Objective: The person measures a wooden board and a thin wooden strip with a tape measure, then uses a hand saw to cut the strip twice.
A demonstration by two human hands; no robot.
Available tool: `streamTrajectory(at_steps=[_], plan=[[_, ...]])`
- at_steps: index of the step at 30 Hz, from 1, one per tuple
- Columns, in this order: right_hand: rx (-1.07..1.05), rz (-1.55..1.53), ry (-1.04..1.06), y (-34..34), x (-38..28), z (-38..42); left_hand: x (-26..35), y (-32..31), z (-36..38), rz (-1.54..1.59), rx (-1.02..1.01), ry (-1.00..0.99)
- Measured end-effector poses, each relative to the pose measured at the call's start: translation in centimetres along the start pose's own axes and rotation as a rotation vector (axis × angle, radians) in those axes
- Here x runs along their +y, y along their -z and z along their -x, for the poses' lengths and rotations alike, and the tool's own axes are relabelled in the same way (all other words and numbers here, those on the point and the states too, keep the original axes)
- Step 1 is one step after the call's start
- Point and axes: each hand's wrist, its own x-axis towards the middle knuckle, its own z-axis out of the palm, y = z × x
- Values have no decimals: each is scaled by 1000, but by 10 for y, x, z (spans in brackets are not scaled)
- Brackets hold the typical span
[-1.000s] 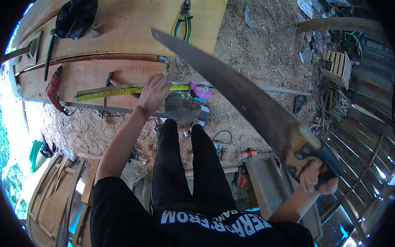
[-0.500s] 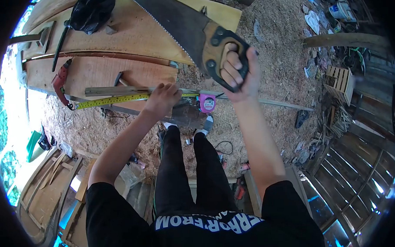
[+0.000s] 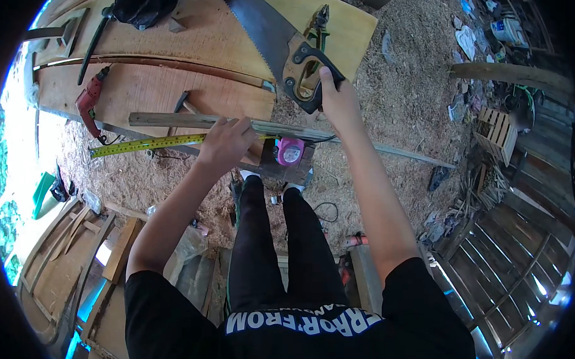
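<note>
My right hand (image 3: 339, 105) holds a handsaw (image 3: 263, 28) at the outer edge of its wood-and-black handle, thumb on top. The blade points up and left over the plywood. My left hand (image 3: 227, 143) is closed over a wooden strip (image 3: 165, 118), with its fingers curled on the top side. A yellow tape measure blade (image 3: 150, 144) runs out leftward beneath that hand. Its pink case (image 3: 290, 152) sits just right of the hand, near the end of a short board. A hammer (image 3: 182, 102) lies partly behind the strip.
Pliers (image 3: 321, 26) lie on the plywood (image 3: 219, 49), beside the saw. A red drill (image 3: 91, 101) and a black plastic bag (image 3: 143, 8) are at the left. Sawdust covers the ground (image 3: 392, 106). A slatted crate (image 3: 495, 134) stands at the right.
The saw has gone down and slightly left, and my right fingers have come out of the handle's opening. The pliers show more fully. My left hand has shifted slightly left and down.
</note>
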Motion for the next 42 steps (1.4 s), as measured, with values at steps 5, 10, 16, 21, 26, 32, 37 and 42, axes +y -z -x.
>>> streamTrajectory(at_steps=[5,10,16,21,26,32,37,42], plan=[[123,-132,145,-7,19,23,-1,11,2,16,-75,-7],[24,-106,91,-10,20,39,-1,21,-2,13,-103,-33],[278,-68,250,-40,48,85,0,23,-4,-35,-115,-51],[56,350,580,-64,99,137,-2,21,-9,-44,-189,-31],[133,562,490,-96,123,135,-5,16,-7,-66,-193,-39],[65,523,507,-88,120,149,-18,25,-7,10,-184,-106],[-131,164,365,-63,92,183,-16,43,-3,123,-165,-224],[-353,-198,-255,-69,91,211,-4,48,8,170,-262,-300]])
